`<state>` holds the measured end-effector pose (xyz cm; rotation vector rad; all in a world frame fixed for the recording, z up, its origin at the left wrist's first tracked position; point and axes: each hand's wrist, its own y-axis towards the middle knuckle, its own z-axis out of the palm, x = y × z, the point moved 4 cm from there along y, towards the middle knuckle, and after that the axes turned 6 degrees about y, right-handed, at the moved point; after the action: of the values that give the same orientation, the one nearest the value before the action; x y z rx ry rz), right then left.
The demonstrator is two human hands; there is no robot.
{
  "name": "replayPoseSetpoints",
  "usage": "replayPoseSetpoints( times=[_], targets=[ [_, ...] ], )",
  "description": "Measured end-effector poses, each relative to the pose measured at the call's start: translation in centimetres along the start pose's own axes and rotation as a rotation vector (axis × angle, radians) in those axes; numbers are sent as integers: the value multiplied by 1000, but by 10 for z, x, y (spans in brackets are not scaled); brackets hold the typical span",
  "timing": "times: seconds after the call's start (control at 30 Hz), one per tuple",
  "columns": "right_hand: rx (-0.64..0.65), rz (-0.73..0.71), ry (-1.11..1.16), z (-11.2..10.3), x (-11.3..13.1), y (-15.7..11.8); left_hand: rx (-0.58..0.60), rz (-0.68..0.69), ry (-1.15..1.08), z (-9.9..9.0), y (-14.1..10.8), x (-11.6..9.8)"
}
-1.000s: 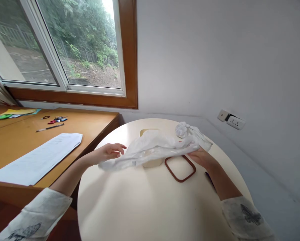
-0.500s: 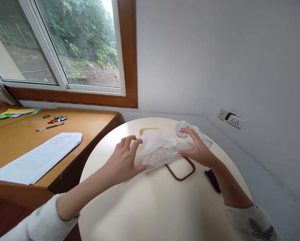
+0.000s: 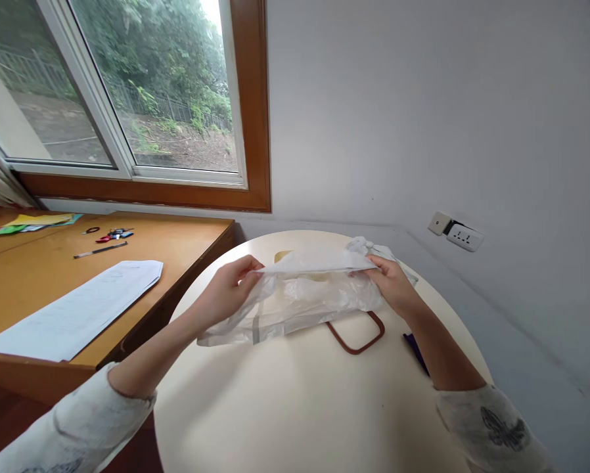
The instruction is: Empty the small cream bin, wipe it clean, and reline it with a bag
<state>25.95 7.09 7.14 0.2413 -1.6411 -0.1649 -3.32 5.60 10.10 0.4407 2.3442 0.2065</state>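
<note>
Stretching between the two hands, the thin, see-through plastic bag (image 3: 305, 295) hangs over the round table (image 3: 295, 407), beyond and to the left of the brown ring (image 3: 357, 351), hiding the ring's far edge. It looks very light and limp, likely slippery and quick to crumple or cling to itself, and a hard tug could well tear it. The best hold seems to be a pinch at each end of its upper edge, with only gentle tension between.

The left hand (image 3: 228, 286), beyond the ring and well to its left, has thumb and fingers closed together on that edge, the wrist slightly bent and the forearm slanting up from the near left. The right hand (image 3: 396, 286), just beyond the ring and to its right, grips the other end, fingertips pointing inward; its thumb is hard to make out. Both forearms angle inward. Beyond the ring lies a white bundle (image 3: 360, 244); to its right, a purple item (image 3: 416, 353).
</note>
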Motion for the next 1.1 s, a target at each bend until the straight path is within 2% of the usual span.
replayPoseSetpoints(
  times=[0.13, 0.23, 0.3, 0.37, 0.47, 0.6, 0.7, 0.77, 0.87, 0.97, 1.1],
  targets=[
    [-16, 79, 253, 9, -9, 11, 37, -157, -360, -3, 23, 10],
    [-57, 148, 310, 15, -19, 22, 81, -268, -641, 3, 43, 19],
    [-107, 206, 318, 16, -26, 28, 73, -338, -696, 5, 52, 23],
    [-142, 230, 325, 16, -30, 35, 105, -365, -697, 5, 57, 24],
    [-138, 219, 338, 13, -34, 47, 220, -343, -650, 0, 56, 23],
    [-156, 221, 318, 4, -43, 63, 340, -247, -444, -11, 54, 26],
    [-156, 240, 272, 3, -50, 75, 394, -179, -313, -11, 58, 30],
    [-128, 251, 249, 7, -55, 83, 385, -174, -327, -6, 65, 34],
    [-109, 276, 204, 16, -65, 95, 279, -248, -474, 6, 80, 49],
    [-143, 311, 144, 25, -80, 107, 152, -345, -634, 22, 98, 75],
    [-123, 382, 38, 32, -106, 111, 143, -410, -602, 47, 110, 112]
  ],
)
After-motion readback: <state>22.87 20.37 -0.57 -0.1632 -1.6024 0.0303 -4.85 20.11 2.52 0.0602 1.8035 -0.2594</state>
